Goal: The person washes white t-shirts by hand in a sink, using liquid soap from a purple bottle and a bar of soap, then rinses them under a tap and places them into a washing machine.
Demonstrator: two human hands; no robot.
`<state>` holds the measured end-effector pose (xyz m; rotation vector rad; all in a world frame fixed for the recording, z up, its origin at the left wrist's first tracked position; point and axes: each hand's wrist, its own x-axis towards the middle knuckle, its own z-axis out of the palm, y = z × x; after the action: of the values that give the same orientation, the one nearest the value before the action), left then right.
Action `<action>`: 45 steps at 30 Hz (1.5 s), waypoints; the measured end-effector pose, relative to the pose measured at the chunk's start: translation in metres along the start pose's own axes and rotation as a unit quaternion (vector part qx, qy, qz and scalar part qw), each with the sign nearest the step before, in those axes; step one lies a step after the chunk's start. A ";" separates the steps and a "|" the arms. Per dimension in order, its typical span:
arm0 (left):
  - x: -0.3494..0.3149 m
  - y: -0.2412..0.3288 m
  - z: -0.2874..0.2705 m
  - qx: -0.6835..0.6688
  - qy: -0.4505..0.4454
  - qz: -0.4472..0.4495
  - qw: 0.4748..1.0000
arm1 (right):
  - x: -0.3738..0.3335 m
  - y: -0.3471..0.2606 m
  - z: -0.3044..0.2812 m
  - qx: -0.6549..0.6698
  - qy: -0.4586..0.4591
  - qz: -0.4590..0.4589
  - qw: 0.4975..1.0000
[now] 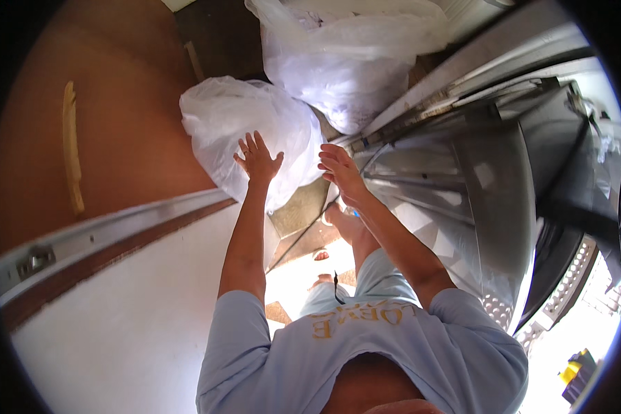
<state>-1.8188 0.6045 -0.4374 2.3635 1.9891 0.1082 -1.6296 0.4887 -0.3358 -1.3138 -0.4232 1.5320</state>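
Note:
My left hand [257,163] reaches forward with its fingers spread, a ring on one of them. It is over a translucent white plastic bag [214,114], rounded and full-looking; I cannot tell whether the palm touches it. To the right of that bag, my right hand [343,170] is raised with its fingers slightly bent and apart, and nothing shows in it. Just beyond stands a larger translucent plastic bag [345,72], bulging and gathered loosely at the top. What is inside either bag cannot be made out.
A brown door [127,117] takes up the left, with a metal latch [36,260] on its edge. Along the right lean grey panels [490,172]. A dark cord [303,231] runs near the floor by my feet. Something yellow and black [574,372] lies far right.

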 end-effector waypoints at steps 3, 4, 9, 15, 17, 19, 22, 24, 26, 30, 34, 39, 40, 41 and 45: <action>-0.041 0.007 -0.049 -0.138 0.027 -0.042 0.989 | -0.082 0.024 -0.034 0.029 0.008 -0.004 1.000; -0.055 0.009 -0.070 -0.208 0.045 -0.050 0.976 | -0.108 0.034 -0.050 0.039 0.002 -0.007 0.999; -0.138 0.047 -0.241 -0.631 0.201 0.061 0.747 | -0.234 0.123 -0.166 -0.143 0.163 0.055 0.975; -0.233 0.086 -0.416 -0.742 0.341 0.349 0.460 | -0.372 0.239 -0.279 -0.200 0.302 0.228 0.904; -0.251 0.105 -0.437 -0.765 0.333 0.404 0.376 | -0.412 0.249 -0.286 -0.232 0.303 0.279 0.881; -0.272 0.128 -0.446 -0.774 0.307 0.454 0.318 | -0.443 0.256 -0.295 -0.266 0.292 0.303 0.867; -0.298 0.163 -0.447 -0.786 0.265 0.493 0.263 | -0.479 0.268 -0.306 -0.236 0.331 0.306 0.861; -0.309 0.196 -0.438 -0.800 0.222 0.509 0.229 | -0.500 0.281 -0.317 -0.199 0.346 0.294 0.869; -0.329 0.221 -0.443 -0.800 0.200 0.527 0.206 | -0.519 0.279 -0.334 -0.167 0.346 0.257 0.887; -0.381 0.276 -0.456 -0.808 0.149 0.547 0.162 | -0.577 0.284 -0.366 -0.108 0.364 0.195 0.904; -0.432 0.336 -0.457 -0.827 0.088 0.541 0.123 | -0.667 0.320 -0.398 -0.043 0.451 0.194 0.870; -0.503 0.410 -0.456 -0.835 0.022 0.543 0.091 | -0.775 0.383 -0.430 0.061 0.529 0.196 0.824; -0.523 0.427 -0.458 -0.829 0.006 0.554 0.073 | -0.793 0.393 -0.433 0.077 0.537 0.192 0.818; -0.540 0.439 -0.461 -0.821 -0.001 0.567 0.063 | -0.804 0.396 -0.442 0.082 0.537 0.187 0.818; -0.578 0.507 -0.450 -0.790 -0.045 0.612 -0.005 | -0.830 0.456 -0.465 0.102 0.525 0.182 0.825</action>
<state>-1.4579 -0.0543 0.0415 0.8571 -1.1530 1.1281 -1.5373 -0.5582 -0.4249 -1.8856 0.7126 0.8643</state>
